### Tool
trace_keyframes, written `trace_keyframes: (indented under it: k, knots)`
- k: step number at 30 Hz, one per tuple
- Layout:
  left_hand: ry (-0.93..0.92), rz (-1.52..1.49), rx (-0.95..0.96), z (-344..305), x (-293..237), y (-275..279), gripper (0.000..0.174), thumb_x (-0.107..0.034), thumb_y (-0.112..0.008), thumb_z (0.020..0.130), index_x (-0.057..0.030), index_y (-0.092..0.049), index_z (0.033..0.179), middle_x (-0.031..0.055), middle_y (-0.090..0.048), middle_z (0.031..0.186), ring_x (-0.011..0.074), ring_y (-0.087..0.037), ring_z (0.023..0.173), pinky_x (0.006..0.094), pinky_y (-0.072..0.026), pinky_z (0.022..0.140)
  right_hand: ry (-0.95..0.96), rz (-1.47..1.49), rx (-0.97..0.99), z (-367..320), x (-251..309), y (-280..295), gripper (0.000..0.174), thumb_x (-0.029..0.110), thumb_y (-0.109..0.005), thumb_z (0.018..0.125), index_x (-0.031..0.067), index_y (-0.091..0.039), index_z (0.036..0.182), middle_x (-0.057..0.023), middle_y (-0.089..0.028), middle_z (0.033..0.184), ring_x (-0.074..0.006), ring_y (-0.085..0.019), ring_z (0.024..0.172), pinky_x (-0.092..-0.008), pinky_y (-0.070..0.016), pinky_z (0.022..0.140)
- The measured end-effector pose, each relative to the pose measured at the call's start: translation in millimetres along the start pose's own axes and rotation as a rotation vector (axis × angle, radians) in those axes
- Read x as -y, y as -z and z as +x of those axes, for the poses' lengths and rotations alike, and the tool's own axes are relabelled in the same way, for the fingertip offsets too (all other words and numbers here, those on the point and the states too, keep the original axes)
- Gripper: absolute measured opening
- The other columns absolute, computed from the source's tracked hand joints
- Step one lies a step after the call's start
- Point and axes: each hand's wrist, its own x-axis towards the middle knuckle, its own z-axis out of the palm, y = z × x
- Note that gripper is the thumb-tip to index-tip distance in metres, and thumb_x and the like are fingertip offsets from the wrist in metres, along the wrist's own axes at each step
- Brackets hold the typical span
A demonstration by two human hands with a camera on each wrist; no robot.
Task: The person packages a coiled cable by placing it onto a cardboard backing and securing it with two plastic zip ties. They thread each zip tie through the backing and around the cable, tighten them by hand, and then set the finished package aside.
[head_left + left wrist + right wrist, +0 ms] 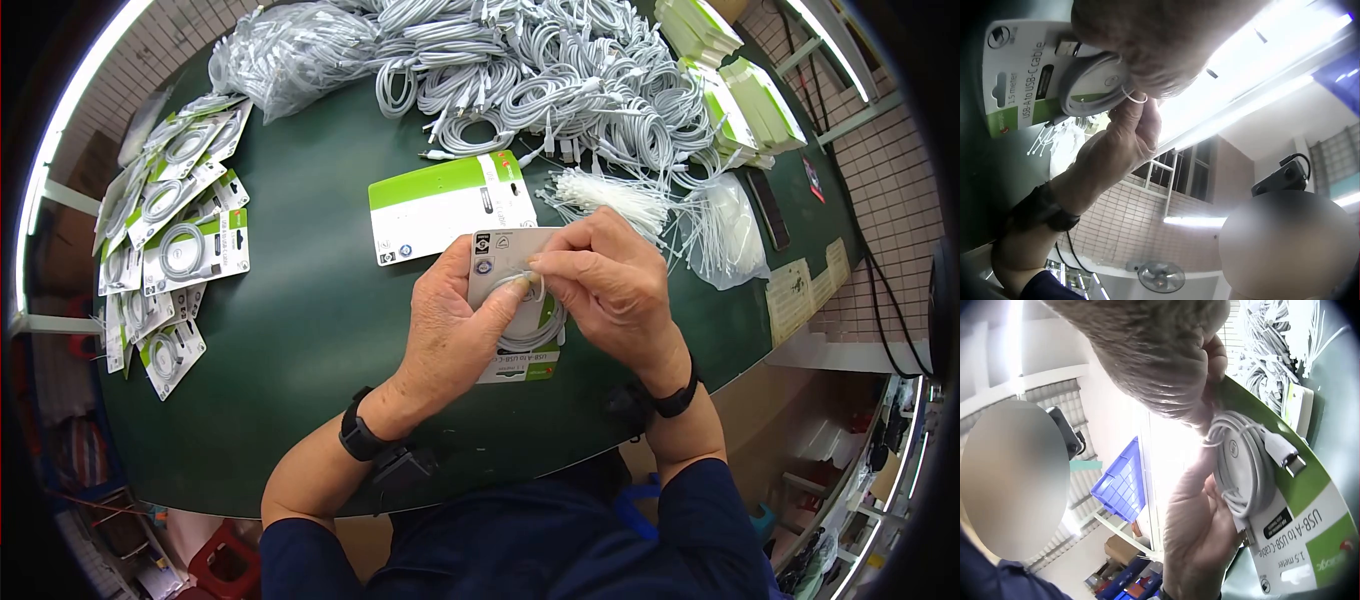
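Note:
A white and green card labelled USB-A to USB-C cable is held up by my left hand, thumb laid across it. On the card lies a coiled grey-white USB cable, its metal USB-C plug showing in the right wrist view. My right hand is at the card's right edge, thumb and forefinger pinching a thin white cable tie that loops round the coil. Below both hands, the card's lower end with its hanging slot is uncovered.
Several carded cables overlap at the left. A flat white-green card stack lies ahead, before a heap of coiled cables and a bagged bundle. Loose cable ties, a phone and more card stacks are right.

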Motion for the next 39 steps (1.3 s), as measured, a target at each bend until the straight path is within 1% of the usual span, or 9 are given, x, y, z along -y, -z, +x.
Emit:
trace_keyframes:
  k: [3, 7, 10, 11, 14, 18, 22, 28, 39]
  knots:
    - [0.026, 0.032, 0.007, 1, 2, 1, 0.038, 0.001, -0.066, 0.098, 0.0037, -0.058, 0.135, 0.0131, -0.072, 0.122, 0.0166, -0.071, 0.108, 0.0317, -0.0587, 0.094, -0.043, 0.107, 0.04, -3, -7, 2, 0.028, -0.004, -0.084, 0.077, 0.0057, -0.078, 0.102, -0.0062, -0.071, 0.092, -0.0199, -0.066, 0.075, -0.0317, -0.0536, 0.063]
    - [0.039, 0.005, 0.011, 2, -4, 1, 0.037, 0.001, -0.066, 0.098, 0.0038, -0.058, 0.135, 0.0129, -0.073, 0.122, 0.0164, -0.072, 0.107, 0.0316, -0.059, 0.094, -0.265, 0.294, -0.038, -1, -8, 21, 0.031, -0.007, -0.079, 0.084, 0.0055, -0.077, 0.113, -0.0038, -0.071, 0.093, -0.0083, -0.063, 0.073, -0.0231, -0.0504, 0.064]
    - [0.026, -0.021, 0.049, 0, -10, -1, 0.037, 0.002, -0.065, 0.099, 0.0039, -0.058, 0.135, 0.0125, -0.073, 0.122, 0.0163, -0.072, 0.107, 0.0319, -0.0587, 0.095, -0.682, 0.591, -0.204, -4, -20, 23, 0.019, 0.006, -0.074, 0.098, -0.001, -0.076, 0.116, -0.0029, -0.073, 0.098, -0.0054, -0.062, 0.076, -0.02, -0.0497, 0.066]
    - [0.016, -0.025, 0.069, -2, -11, -2, 0.037, 0.003, -0.065, 0.099, 0.004, -0.058, 0.135, 0.0123, -0.073, 0.122, 0.0162, -0.071, 0.107, 0.0321, -0.0586, 0.095, -0.751, 0.67, -0.142, -4, -26, 23, 0.022, 0.014, -0.071, 0.102, -0.0024, -0.075, 0.116, -0.0036, -0.074, 0.098, -0.0056, -0.064, 0.079, -0.0199, -0.0507, 0.07]
    - [0.021, -0.026, 0.109, -6, -13, -8, 0.037, 0.003, -0.066, 0.099, 0.0043, -0.058, 0.135, 0.012, -0.073, 0.122, 0.0163, -0.071, 0.109, 0.0325, -0.058, 0.096, -0.933, 0.986, 0.071, -7, -30, 7, 0.024, 0.015, -0.067, 0.105, -0.0058, -0.072, 0.117, -0.0059, -0.072, 0.097, -0.0076, -0.065, 0.082, -0.0222, -0.054, 0.074]
    - [0.028, 0.018, 0.135, -9, -14, -7, 0.034, 0.003, -0.067, 0.099, 0.0052, -0.059, 0.132, 0.0127, -0.072, 0.121, 0.0169, -0.071, 0.108, 0.0333, -0.0575, 0.097, -0.892, 1.407, 0.255, -17, -41, -2, 0.026, 0.024, -0.075, 0.1, -0.0014, -0.07, 0.105, -0.0037, -0.072, 0.096, -0.0095, -0.068, 0.084, -0.0236, -0.056, 0.075]
    - [0.009, 0.039, 0.129, -9, -13, -7, 0.034, 0.003, -0.067, 0.099, 0.0054, -0.059, 0.132, 0.0125, -0.072, 0.121, 0.0174, -0.071, 0.108, 0.0337, -0.0575, 0.097, -0.897, 1.489, 0.269, -17, -38, -4, 0.032, 0.027, -0.085, 0.092, 0.0011, -0.069, 0.102, -0.0034, -0.073, 0.096, -0.0091, -0.069, 0.085, -0.023, -0.0569, 0.078]
    - [0.011, 0.03, 0.113, -10, -10, -6, 0.035, 0.002, -0.069, 0.098, 0.0053, -0.059, 0.132, 0.0127, -0.072, 0.121, 0.0176, -0.071, 0.108, 0.0337, -0.0576, 0.096, -0.925, 1.427, 0.262, -17, -36, -9, 0.041, 0.027, -0.091, 0.083, 0.0011, -0.069, 0.105, -0.0032, -0.074, 0.098, -0.0083, -0.07, 0.085, -0.0224, -0.0573, 0.077]
    - [0.026, 0.021, 0.124, -9, -13, -7, 0.032, 0.002, -0.068, 0.099, 0.0057, -0.059, 0.13, 0.0135, -0.073, 0.118, 0.0169, -0.071, 0.105, 0.033, -0.0578, 0.095, -0.901, 1.435, 0.339, -20, -44, -7, 0.041, 0.03, -0.093, 0.081, 0.0029, -0.068, 0.099, -0.0006, -0.072, 0.094, -0.0065, -0.067, 0.082, -0.0208, -0.0547, 0.073]
